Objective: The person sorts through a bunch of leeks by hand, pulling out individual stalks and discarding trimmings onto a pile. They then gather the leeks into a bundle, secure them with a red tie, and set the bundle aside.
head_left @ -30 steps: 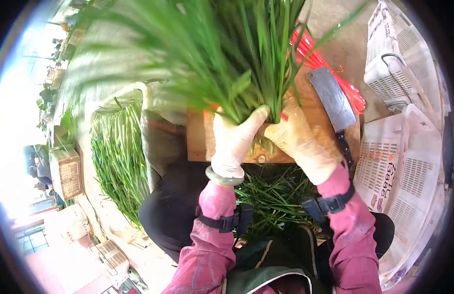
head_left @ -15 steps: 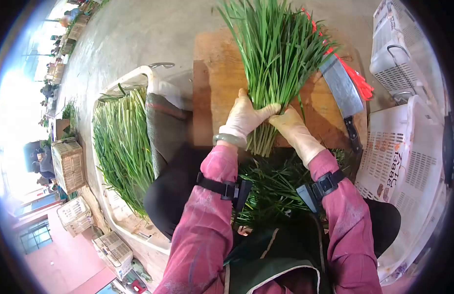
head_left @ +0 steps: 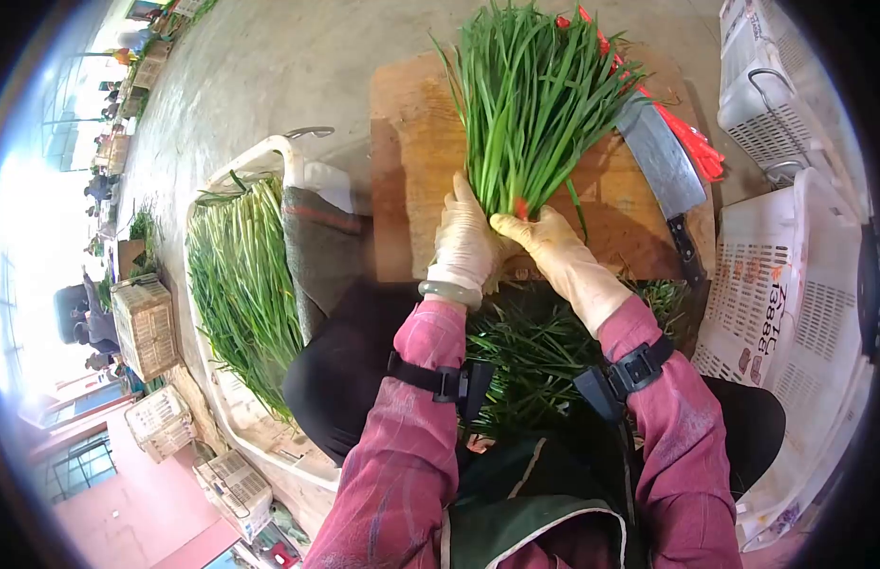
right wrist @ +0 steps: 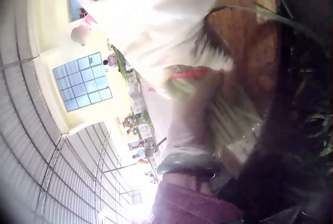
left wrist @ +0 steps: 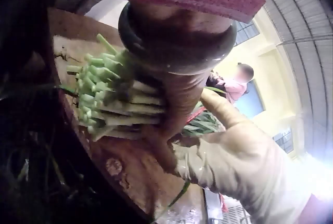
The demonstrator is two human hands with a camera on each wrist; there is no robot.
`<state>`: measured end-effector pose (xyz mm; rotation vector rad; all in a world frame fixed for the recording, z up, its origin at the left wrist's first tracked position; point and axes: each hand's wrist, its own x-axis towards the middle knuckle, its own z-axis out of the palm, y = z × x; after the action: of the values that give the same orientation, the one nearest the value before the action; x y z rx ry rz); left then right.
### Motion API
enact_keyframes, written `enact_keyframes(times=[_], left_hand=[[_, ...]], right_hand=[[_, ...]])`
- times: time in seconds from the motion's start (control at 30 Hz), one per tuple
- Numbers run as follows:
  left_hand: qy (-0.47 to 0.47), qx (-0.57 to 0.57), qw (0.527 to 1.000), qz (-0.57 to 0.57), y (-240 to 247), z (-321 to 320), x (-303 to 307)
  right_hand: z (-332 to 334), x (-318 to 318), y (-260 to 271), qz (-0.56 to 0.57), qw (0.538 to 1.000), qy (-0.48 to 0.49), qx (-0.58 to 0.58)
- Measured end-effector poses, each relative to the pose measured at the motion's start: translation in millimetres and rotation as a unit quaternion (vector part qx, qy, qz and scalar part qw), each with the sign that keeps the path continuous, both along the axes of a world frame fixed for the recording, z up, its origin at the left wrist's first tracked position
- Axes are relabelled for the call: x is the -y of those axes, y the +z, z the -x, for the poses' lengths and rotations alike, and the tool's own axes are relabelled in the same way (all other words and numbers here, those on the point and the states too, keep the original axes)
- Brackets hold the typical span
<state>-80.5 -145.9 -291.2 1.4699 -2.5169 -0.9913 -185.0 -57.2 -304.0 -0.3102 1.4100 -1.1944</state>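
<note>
A bunch of garlic chives [head_left: 530, 104] lies over the wooden board [head_left: 411, 142], leaves pointing away from me and pale cut stem ends [left wrist: 99, 94] toward me. My gloved left hand [head_left: 462, 242] grips it from the left near the stems. On the right side, my gloved right hand [head_left: 554, 248] closes in against the stems beside a red tie [head_left: 521, 208], which crosses the bunch just above the hands. In the right wrist view the red tie [right wrist: 188, 74] runs at the right fingers, part of it hidden under them.
A cleaver [head_left: 663, 156] lies on the board's right side by a bundle of red ties [head_left: 691, 147]. More chives fill a white crate [head_left: 293, 161] at left, draped with grey cloth [head_left: 331, 247]. White baskets [head_left: 743, 256] stand at right. Loose leaves [head_left: 535, 360] lie below the board.
The bunch came down from a raised, blurred position onto the board. My left hand turned further round the stems, and the red tie now shows across the front of the bunch.
</note>
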Motion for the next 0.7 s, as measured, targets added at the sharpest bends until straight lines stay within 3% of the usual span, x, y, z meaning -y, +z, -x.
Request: enact_keyframes(times=[0.13, 0.2, 0.27, 0.5, 0.7], left_hand=[[0.004, -0.013, 1.0, 0.019, 14, -4, -2], [-0.009, -0.002, 0.999, 0.033, 13, -3, -3], [-0.014, 0.019, 0.999, 0.043, 11, -3, -3], [-0.001, 0.05, 0.997, 0.057, 19, 2, -11], [0.0, 0.057, 0.996, 0.07, 20, 3, -9]], right_hand=[[17, -30, 26, -0.037, 0.977, -0.092, 0.187], [21, -36, 19, -0.065, 0.987, -0.115, 0.097], [27, -41, 12, -0.096, 0.994, -0.04, 0.039], [16, -23, 30, -0.048, 0.984, -0.028, -0.17], [32, -28, 36, -0.157, 0.978, 0.132, -0.039]])
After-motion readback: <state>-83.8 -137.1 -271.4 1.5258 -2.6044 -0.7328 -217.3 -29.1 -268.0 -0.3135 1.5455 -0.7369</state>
